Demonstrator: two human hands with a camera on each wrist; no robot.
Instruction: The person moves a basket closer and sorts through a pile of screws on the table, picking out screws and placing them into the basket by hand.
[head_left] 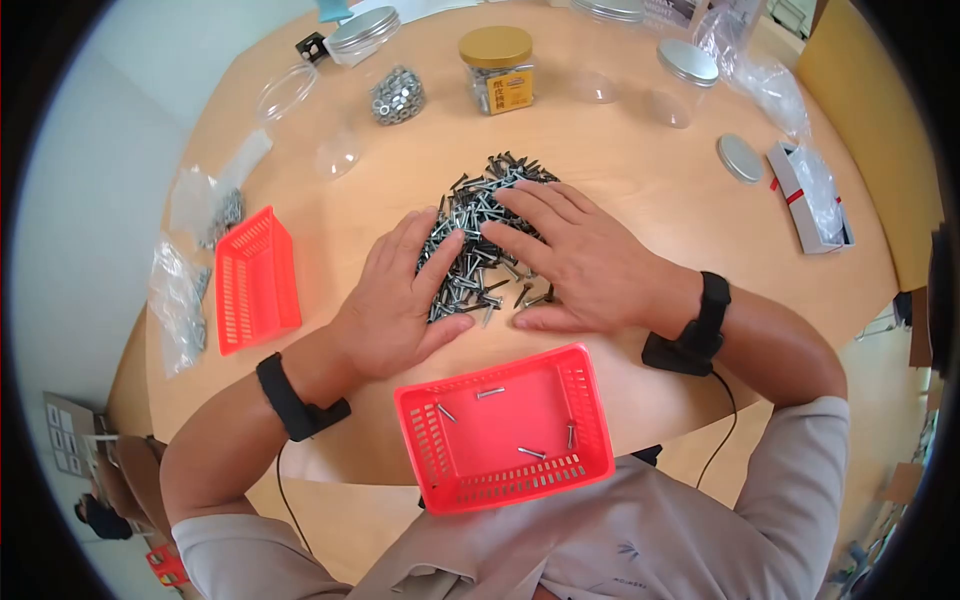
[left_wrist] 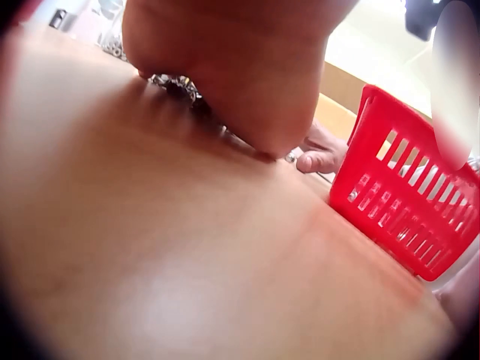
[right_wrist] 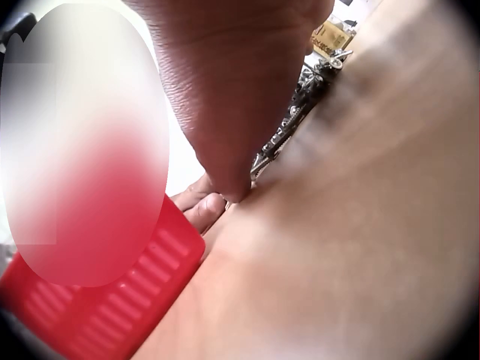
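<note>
A heap of loose screws (head_left: 470, 220), some silvery and some black, lies on the wooden table between both hands. My left hand (head_left: 398, 290) rests along the heap's left side with its fingers extended. From the right, my right hand (head_left: 580, 265) lies with spread fingers over the heap's edge. Both thumbs point inward at the near side of the screws. Just in front of the body is a red plastic basket (head_left: 505, 415) with slotted sides and a few screws on its bottom. The right wrist view shows part of the heap behind the right hand (right_wrist: 232, 97).
Another red basket (head_left: 257, 285) stands at the left, beside plastic bags of hardware (head_left: 180, 305). Farther back are a jar of nuts (head_left: 398, 97) and a gold-lidded jar (head_left: 497, 75). A silver lid (head_left: 740, 158) and an open white box (head_left: 808, 200) lie at the right.
</note>
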